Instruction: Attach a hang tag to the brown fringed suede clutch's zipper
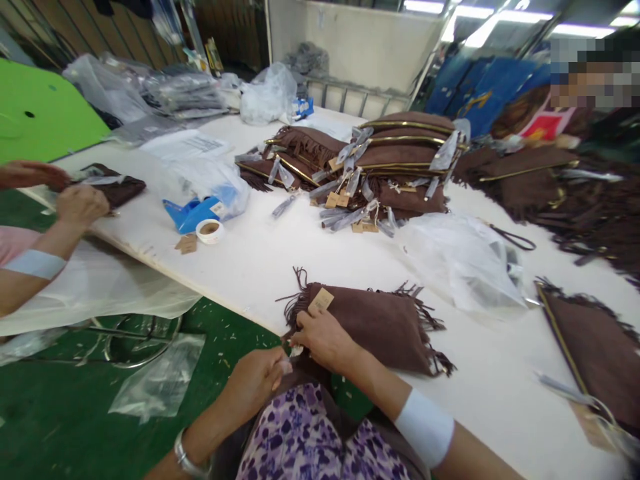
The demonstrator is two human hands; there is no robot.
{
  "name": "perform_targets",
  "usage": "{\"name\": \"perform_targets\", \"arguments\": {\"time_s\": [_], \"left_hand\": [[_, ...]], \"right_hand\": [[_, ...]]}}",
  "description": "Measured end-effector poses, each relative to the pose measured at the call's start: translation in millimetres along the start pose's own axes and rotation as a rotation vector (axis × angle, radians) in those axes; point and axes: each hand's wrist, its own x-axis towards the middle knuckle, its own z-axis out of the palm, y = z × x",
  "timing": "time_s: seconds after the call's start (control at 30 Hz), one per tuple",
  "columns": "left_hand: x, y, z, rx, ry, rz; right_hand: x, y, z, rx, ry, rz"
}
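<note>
A brown fringed pouch [375,327] lies flat on the white table in front of me, with a tan tag [321,300] on its upper left corner. My right hand [325,339] rests at the pouch's left end, just below the tag, its fingers bent together around something small and pale at the edge. Just off the table edge, my left hand [260,377] is closed, thumb and fingers pressed together; what it pinches is too small to make out.
Brown pouches with gold zips [405,157] are stacked beyond. A tape roll [210,231], a blue dispenser [193,212] and a clear plastic bag [460,260] lie on the table [240,267]. At the left, another person's hands hold a dark pouch [123,190].
</note>
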Motion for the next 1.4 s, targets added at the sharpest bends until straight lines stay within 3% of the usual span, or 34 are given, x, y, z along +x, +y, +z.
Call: {"name": "perform_targets", "arguments": {"time_s": [0.1,0.17,0.37,0.47,0.6,0.73,0.87,1.07,1.4], "left_hand": [[5,6,-9.0,0.100,0.047,0.039],[6,1,-1.3,0.075,0.041,0.028],[1,-26,39.6,-0.523,-0.047,-0.155],[1,-29,47.6,-0.639,-0.044,-0.161],[6,-27,56.2,-0.690,-0.085,-0.182],[9,-23,67.4,-0.748,-0.077,-0.208],[8,-15,74.7,-0.789,-0.032,-0.277],[10,-10,84.6,-0.811,0.028,-0.286],[18,-8,97.5,-0.745,0.161,-0.288]], "right_hand": [[-3,10,8,0.084,0.075,0.060],[-8,13,11,0.115,0.122,0.113],[-36,-9,14,0.130,0.260,0.271],[-53,-24,18,0.157,0.252,0.307],[-64,-33,29,0.165,0.240,0.354],[-71,-39,38,0.234,0.309,0.406],[-85,-54,52,0.467,0.387,0.493],[-92,-69,74,0.920,0.426,0.752],[-84,-74,85,1.207,0.530,0.901]]}}
